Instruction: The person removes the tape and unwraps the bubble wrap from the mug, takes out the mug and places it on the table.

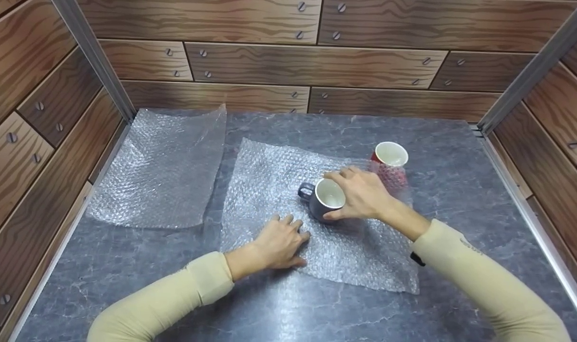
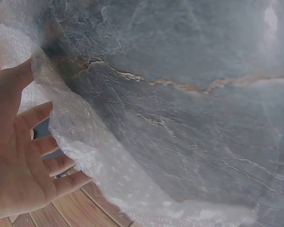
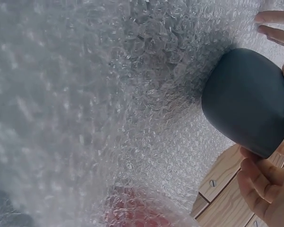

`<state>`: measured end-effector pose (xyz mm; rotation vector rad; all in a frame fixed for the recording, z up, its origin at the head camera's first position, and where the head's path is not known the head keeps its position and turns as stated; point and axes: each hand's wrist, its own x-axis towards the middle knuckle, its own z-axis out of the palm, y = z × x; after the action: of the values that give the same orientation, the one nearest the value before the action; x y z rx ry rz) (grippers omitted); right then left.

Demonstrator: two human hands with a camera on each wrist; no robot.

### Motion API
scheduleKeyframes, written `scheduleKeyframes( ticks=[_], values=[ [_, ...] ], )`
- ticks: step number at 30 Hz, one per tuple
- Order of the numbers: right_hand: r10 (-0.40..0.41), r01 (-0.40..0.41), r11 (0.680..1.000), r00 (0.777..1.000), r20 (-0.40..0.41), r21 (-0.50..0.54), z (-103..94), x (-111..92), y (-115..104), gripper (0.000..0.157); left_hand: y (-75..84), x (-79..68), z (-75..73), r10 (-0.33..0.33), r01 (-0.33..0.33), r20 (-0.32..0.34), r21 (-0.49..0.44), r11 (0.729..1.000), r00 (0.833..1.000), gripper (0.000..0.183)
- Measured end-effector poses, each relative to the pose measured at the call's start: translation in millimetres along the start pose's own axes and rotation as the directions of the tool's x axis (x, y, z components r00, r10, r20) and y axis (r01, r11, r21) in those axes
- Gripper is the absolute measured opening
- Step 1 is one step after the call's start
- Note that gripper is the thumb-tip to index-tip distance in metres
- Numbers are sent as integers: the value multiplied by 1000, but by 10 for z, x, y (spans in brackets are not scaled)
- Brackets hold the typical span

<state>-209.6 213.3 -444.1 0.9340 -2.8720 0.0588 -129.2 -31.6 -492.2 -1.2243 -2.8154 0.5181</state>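
A dark blue-grey mug (image 1: 325, 202) with a white inside is over a sheet of bubble wrap (image 1: 264, 175), its opening up and its handle pointing left. My right hand (image 1: 362, 192) grips the mug's body from the right, thumb on the near side and fingers on the far side. In the right wrist view the mug's smooth side (image 3: 248, 101) shows against the wrap. My left hand (image 1: 281, 242) rests at the sheet's near edge with its fingers spread. Seen from the left wrist, the fingertips touch the wrap's edge (image 2: 80, 127).
A red mug (image 1: 392, 156) with a white inside stands behind the right hand, partly covered by the sheet's far right corner. A second bubble wrap sheet (image 1: 160, 175) lies at the left of the grey marbled table (image 1: 459, 190). Wood-patterned walls (image 1: 317, 66) enclose the table.
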Motion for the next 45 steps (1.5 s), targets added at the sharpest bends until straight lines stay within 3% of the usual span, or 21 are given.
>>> scheduleKeyframes(
  ticks=[20, 34, 45],
  values=[
    [-34, 28, 999, 990, -140, -40, -176, -346, 104, 96, -87, -53, 2, 26, -26, -10, 6, 1000, 1000, 72],
    [70, -71, 997, 982, -175, -1, -289, -648, 245, 95, -165, -83, 12, 6, -6, 29, -2, 1000, 1000, 67],
    [154, -154, 988, 970, -187, 12, -364, -883, 397, 94, -252, -142, 64, -11, 10, -54, -20, 1000, 998, 56]
  ],
)
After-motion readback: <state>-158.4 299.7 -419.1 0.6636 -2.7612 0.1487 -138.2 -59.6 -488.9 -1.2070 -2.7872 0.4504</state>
